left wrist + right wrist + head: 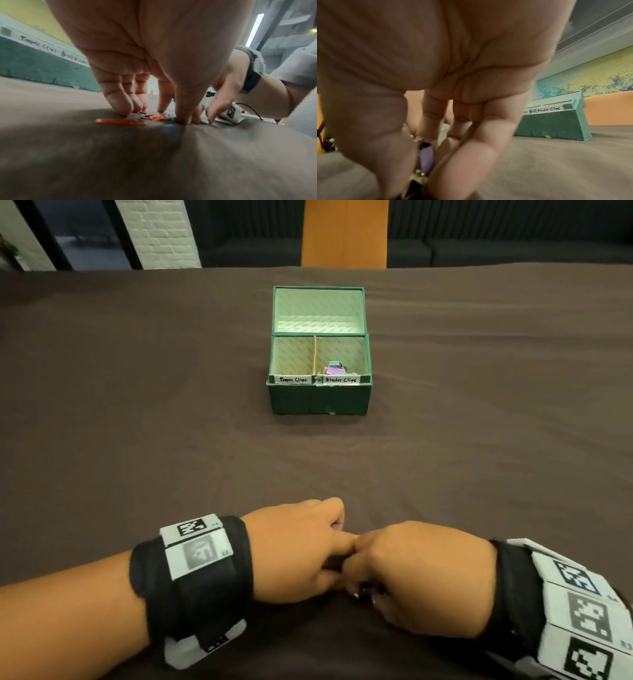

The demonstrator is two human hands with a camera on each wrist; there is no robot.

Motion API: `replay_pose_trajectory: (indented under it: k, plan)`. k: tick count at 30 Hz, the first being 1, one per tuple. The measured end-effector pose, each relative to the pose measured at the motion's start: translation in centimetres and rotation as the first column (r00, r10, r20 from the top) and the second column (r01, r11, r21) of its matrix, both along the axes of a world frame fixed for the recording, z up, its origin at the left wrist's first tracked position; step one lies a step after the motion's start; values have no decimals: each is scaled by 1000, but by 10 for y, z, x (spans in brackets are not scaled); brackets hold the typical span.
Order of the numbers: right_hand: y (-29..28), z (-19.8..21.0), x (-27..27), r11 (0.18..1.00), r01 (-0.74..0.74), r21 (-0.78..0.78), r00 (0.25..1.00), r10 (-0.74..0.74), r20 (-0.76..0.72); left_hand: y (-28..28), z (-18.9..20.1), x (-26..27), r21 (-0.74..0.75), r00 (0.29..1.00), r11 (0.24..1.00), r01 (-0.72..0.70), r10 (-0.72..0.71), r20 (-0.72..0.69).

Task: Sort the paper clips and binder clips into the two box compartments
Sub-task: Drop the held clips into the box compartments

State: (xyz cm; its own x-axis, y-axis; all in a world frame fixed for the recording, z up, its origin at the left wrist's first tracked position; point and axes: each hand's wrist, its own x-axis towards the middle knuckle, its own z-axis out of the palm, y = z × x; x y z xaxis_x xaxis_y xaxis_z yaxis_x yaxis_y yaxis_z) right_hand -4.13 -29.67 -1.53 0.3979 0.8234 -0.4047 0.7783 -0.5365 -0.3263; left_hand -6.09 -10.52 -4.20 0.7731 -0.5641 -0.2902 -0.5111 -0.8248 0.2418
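Observation:
The green box [318, 400] stands open at mid-table, with its left compartment labelled Paper Clips and its right one Binder Clips. Several binder clips [334, 368] lie in the right compartment. Both hands meet near the front edge. My left hand [308, 549] points its fingers down onto the cloth, thumb and forefinger closing round small orange paper clips [156, 117]. A larger orange paper clip [120, 121] lies loose beside them. My right hand [411, 570] pinches a purple binder clip [426, 159] between thumb and fingers. A black binder clip [416, 186] sits just below it.
Brown cloth [171, 440] covers the whole table. The box's lid [318, 306] stands up behind the compartments. An orange chair back [344, 234] rises beyond the far edge. The hands hide most of the clip pile in the head view.

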Motion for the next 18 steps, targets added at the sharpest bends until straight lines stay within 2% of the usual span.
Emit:
replay_pose_trajectory:
  k: [3,5,8,10,13,16,18]
  plan:
    - [-1,5,2,999,-28,15,998,29,-48,5,2,8,-55,998,998,12,-16,-65]
    - [-3,12,10,999,-3,45,998,6,-67,8,3,9,-49,998,997,55,-57,-40]
    - [-1,26,46,986,89,142,993,-100,70,8,2,9,-23,993,994,111,-110,40]
    - [8,42,82,951,165,263,962,-214,170,8,2,8,-38,991,992,121,-119,70]
    - [32,70,136,885,258,387,903,-364,230,7,2,6,-28,991,994,109,-107,75]
    - [61,88,180,843,339,419,854,-462,238,9,5,6,-21,998,998,64,-64,29]
    - [76,89,206,844,372,387,822,-493,286,10,7,7,-29,999,999,39,-38,15]
